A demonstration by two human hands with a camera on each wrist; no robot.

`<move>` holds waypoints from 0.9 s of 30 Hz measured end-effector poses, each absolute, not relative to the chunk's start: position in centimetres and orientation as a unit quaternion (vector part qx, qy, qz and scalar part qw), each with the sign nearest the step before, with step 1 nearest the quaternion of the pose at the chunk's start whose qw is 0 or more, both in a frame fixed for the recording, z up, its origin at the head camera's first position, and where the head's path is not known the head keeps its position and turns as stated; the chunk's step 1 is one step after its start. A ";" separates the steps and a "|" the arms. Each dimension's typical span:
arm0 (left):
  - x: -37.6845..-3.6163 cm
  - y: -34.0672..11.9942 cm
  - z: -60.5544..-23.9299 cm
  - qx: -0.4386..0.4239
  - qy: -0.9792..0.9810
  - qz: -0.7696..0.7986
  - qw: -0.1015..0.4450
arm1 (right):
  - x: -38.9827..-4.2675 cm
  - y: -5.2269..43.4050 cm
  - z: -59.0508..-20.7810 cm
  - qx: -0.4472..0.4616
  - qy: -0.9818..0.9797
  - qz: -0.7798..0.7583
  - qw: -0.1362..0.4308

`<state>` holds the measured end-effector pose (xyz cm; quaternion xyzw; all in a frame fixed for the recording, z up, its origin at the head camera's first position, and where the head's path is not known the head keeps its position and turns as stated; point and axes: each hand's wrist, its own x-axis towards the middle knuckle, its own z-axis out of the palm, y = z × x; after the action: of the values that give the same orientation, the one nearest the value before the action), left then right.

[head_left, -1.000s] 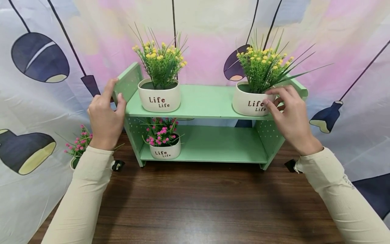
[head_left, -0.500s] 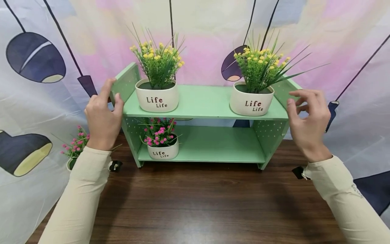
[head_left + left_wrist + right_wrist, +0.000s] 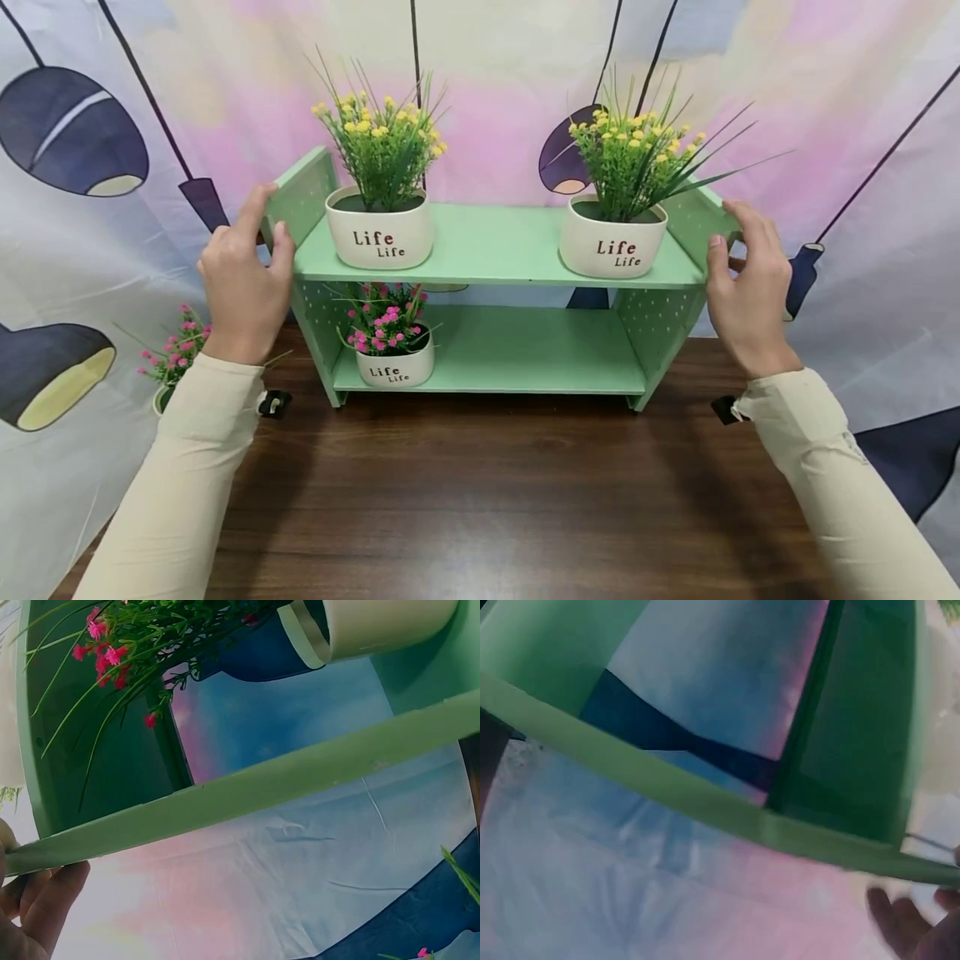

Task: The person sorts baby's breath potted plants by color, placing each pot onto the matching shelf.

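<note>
Gripping the mint-green two-tier wooden shelf by its side panels, the left hand clasps the left end and the right hand the right, while it stands on the dark wooden table.

Bright even light, soft shadows — wrist views blurred, tinted

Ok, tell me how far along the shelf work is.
Done: two yellow-flower pots on top, a pink pot below. In hand: left hand and right hand grip the green shelf by its ends. Left: another pink pot sits off the shelf.
</note>
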<state>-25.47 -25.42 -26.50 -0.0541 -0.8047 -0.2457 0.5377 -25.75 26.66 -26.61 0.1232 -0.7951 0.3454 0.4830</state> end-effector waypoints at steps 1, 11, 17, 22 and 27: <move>-25.4 -25.4 -26.5 -0.054 -0.805 -0.243 0.539 | -26.0 26.7 -26.6 0.116 -0.794 0.349 0.484; -25.1 -25.3 -26.2 -0.045 -0.813 -0.249 0.525 | -27.4 26.7 -26.9 0.129 -0.758 0.355 0.531; -25.1 -25.3 -26.2 -0.057 -0.820 -0.254 0.509 | -27.8 26.7 -27.1 0.142 -0.746 0.370 0.535; -25.1 -25.5 -25.9 -0.072 -0.816 -0.267 0.508 | -27.9 26.8 -27.0 0.143 -0.742 0.379 0.534; -24.7 -25.8 -25.6 -0.079 -0.811 -0.291 0.502 | -27.9 26.9 -26.9 0.147 -0.740 0.383 0.533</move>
<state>-24.74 -25.81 -25.62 -0.0788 -0.8108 -0.2913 0.5015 -27.88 26.93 -26.88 0.1475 -0.7404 0.3828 0.5325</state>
